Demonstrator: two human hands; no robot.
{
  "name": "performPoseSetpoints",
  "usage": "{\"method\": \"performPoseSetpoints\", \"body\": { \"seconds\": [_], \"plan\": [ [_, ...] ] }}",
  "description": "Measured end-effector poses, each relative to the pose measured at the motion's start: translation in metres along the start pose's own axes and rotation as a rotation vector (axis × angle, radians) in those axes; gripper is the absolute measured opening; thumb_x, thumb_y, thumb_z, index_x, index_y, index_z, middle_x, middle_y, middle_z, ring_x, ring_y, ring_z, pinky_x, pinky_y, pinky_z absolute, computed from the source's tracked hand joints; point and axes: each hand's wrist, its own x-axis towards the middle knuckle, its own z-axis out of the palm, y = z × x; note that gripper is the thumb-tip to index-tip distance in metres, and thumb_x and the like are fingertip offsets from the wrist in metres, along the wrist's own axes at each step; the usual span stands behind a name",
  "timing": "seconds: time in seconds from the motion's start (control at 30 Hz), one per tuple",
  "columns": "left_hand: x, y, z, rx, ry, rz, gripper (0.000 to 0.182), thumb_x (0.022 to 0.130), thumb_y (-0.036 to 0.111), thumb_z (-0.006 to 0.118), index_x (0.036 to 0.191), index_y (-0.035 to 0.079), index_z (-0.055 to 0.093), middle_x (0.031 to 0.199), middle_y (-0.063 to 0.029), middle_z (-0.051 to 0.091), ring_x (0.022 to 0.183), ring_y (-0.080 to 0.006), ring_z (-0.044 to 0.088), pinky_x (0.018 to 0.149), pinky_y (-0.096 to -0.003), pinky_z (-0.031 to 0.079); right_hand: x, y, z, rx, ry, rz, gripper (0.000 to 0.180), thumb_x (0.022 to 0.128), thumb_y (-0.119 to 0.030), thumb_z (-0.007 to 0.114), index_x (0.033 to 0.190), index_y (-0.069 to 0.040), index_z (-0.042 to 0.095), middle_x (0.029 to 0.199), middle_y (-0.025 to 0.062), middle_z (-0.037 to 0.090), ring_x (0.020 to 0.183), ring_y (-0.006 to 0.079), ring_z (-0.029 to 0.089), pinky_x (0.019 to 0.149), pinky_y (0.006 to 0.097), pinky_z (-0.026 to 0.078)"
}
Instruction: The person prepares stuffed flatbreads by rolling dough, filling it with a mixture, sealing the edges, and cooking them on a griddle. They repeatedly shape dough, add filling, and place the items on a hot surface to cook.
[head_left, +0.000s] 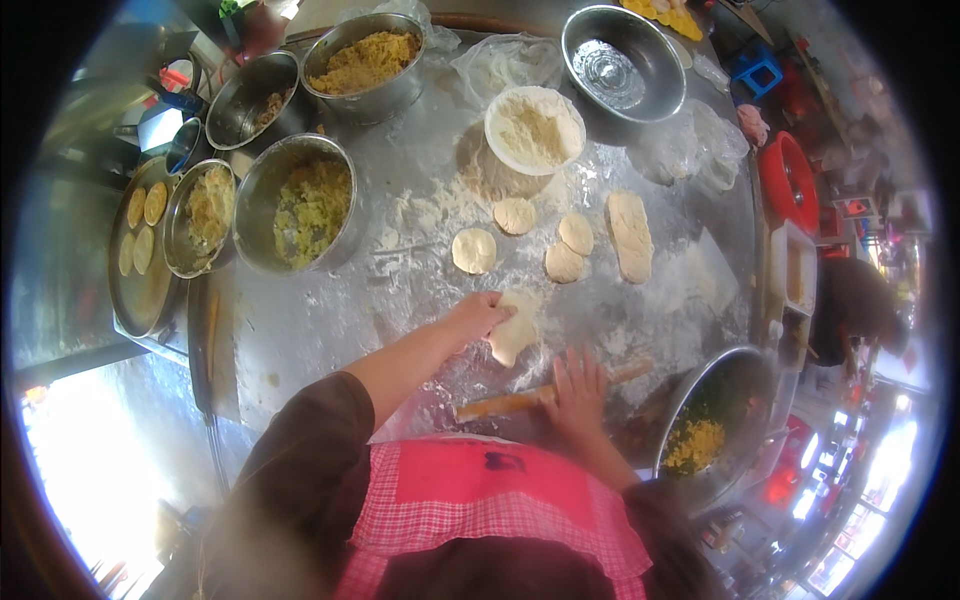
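Observation:
My left hand (480, 316) pinches the upper left edge of a thin dough sheet (514, 330), which droops toward me over the floured metal table (322, 315). To the right, my right hand (579, 390) lies with fingers spread on a wooden rolling pin (502, 406). Beyond the sheet are a round dough piece (474, 251), another round piece (514, 216), and two touching pieces (564, 262). A longer dough strip (631, 237) rests farther right. Behind them stands a white bowl of flour (534, 129).
Metal bowls of shredded filling (296, 255) line the left, beside a round pan with flat cakes (142, 281). A deep metal bowl (766, 390) stands near right, an empty-looking basin (679, 82) at the far edge. Plastic bags (506, 64) lie between. Another person bends at far right.

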Motion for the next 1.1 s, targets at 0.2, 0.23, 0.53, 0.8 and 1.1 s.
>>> {"method": "performPoseSetpoints", "body": {
  "seconds": [0.2,0.23,0.53,0.8,1.1],
  "plan": [
    [-0.006,0.000,-0.045,0.519,0.104,0.135,0.031,0.088,0.023,0.067,0.112,0.003,0.066,0.091,-0.0128,0.070,0.079,-0.0182,0.064,0.070,-0.0355,0.051,-0.002,0.003,-0.005,0.093,0.016,-0.001,0.066,0.087,-0.036,0.065,0.144,-0.006,0.047,0.154,0.0183,0.037,0.143,0.0437,0.030,0.116,0.0597,0.020],
    [-0.012,-0.001,-0.052,0.487,0.067,0.067,0.032,0.088,0.023,0.067,0.112,0.002,0.066,0.090,-0.0137,0.070,0.076,-0.0199,0.064,0.069,-0.0361,0.051,0.025,0.002,-0.013,0.143,0.017,0.007,0.066,0.087,-0.034,0.064,0.144,-0.006,0.046,0.155,0.0191,0.036,0.143,0.0441,0.029,0.116,0.0596,0.021],
    [-0.049,-0.007,-0.057,0.477,0.252,0.154,0.032,0.087,0.030,0.067,0.098,0.000,0.068,0.076,-0.0186,0.066,0.068,-0.0301,0.064,0.065,-0.0401,0.049,0.300,-0.005,-0.099,-0.004,0.285,-0.293,0.045,0.089,-0.028,0.065,0.127,-0.003,0.059,0.132,0.0175,0.060,0.126,0.0374,0.052,0.107,0.0477,0.038],
    [-0.046,0.008,-0.050,0.568,0.223,0.084,0.037,0.089,0.040,0.063,0.104,0.006,0.066,0.092,-0.0190,0.069,0.087,-0.0393,0.066,0.073,-0.0487,0.051,0.357,-0.002,-0.117,0.253,-0.232,-0.096,0.032,0.090,-0.027,0.067,0.114,-0.006,0.068,0.099,0.0146,0.071,0.092,0.0322,0.067,0.082,0.0382,0.051],
    [-0.034,-0.019,-0.042,0.396,0.334,0.057,0.028,0.089,0.023,0.063,0.111,0.006,0.065,0.096,-0.0145,0.070,0.090,-0.0288,0.070,0.074,-0.0434,0.055,0.153,-0.017,-0.063,0.655,-0.431,-0.102,0.038,0.087,-0.015,0.065,0.123,-0.006,0.063,0.116,0.0159,0.067,0.104,0.0312,0.063,0.090,0.0390,0.050]
  ]
}}
